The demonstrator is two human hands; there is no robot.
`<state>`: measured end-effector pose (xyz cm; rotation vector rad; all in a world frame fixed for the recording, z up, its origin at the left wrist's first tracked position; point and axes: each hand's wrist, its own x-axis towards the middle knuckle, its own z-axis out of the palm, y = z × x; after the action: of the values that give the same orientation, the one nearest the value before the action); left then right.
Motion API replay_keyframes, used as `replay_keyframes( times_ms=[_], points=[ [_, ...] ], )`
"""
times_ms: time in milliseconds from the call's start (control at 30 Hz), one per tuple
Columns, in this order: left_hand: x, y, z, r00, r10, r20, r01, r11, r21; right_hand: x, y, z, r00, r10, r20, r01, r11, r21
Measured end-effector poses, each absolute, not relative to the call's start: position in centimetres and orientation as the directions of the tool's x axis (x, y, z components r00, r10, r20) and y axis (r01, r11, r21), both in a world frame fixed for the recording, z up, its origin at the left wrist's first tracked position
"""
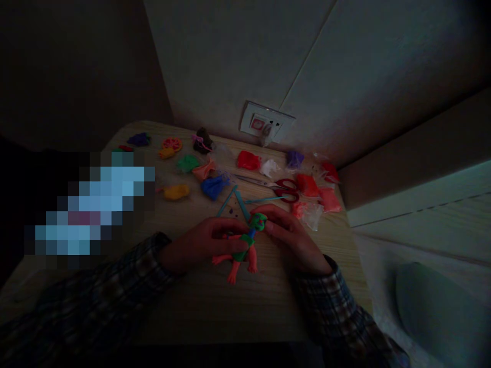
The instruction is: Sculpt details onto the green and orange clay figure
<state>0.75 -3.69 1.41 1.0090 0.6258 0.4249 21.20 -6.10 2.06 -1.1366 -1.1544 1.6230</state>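
1. The figure [242, 247], with a green head, green body and orange limbs, is held up over the near part of the worktop [184, 306], head tilted toward the right hand.
2. The left hand [205, 240] has its fingers closed around the green body.
3. The right hand [289, 232] has its fingers pinching the side of the head.
4. Just beyond the hands lie blue tools [241, 203], with scissors [268, 184], red-handled, behind them.
5. Left of the scissors are a blue bag [214, 187], a green bag [187, 163] and a yellow lump [176, 192].
6. To their right are red and pink packets [308, 185].
7. Behind the worktop, a socket [264, 122] is set in the wall [230, 56].
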Motion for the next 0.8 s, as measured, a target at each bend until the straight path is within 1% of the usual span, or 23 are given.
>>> replay_keyframes(
  times_ms=[100,200,267,400,500,567,633,733,800],
  points=[
    [0.5,-3.7,1.5,0.692,0.66,-0.292,0.001,0.403,0.915,21.1,-6.1,2.1,-0.232,0.945,-0.231,-0.155,-0.271,-0.95],
    [0.3,-3.7,1.9,0.626,0.742,-0.241,0.088,0.24,0.967,21.2,-6.0,1.9,-0.209,0.95,-0.234,-0.21,-0.277,-0.938],
    [0.3,-3.7,2.2,0.584,0.791,-0.183,0.146,0.12,0.982,21.4,-6.0,1.7,-0.197,0.953,-0.23,-0.249,-0.276,-0.928],
    [0.2,-3.8,2.5,0.607,0.779,-0.159,0.221,0.026,0.975,21.8,-6.0,1.2,-0.188,0.964,-0.189,-0.264,-0.235,-0.935],
    [0.2,-3.8,2.3,0.571,0.804,-0.169,0.392,-0.086,0.916,21.8,-5.9,1.4,-0.204,0.966,-0.161,-0.271,-0.214,-0.939],
    [0.1,-3.8,2.1,0.581,0.79,-0.194,0.435,-0.1,0.895,21.5,-5.9,1.6,-0.243,0.958,-0.154,-0.283,-0.222,-0.933],
    [0.1,-3.9,1.9,0.575,0.791,-0.21,0.439,-0.082,0.895,21.2,-5.9,1.9,-0.258,0.956,-0.14,-0.265,-0.209,-0.941],
    [0.1,-4.0,1.7,0.57,0.807,-0.155,0.427,-0.13,0.895,20.8,-5.8,1.9,-0.254,0.961,-0.114,-0.238,-0.176,-0.955],
    [0.0,-4.0,1.6,0.569,0.811,-0.139,0.425,-0.144,0.894,20.6,-5.8,1.6,-0.254,0.959,-0.126,-0.253,-0.192,-0.948]
  ],
)
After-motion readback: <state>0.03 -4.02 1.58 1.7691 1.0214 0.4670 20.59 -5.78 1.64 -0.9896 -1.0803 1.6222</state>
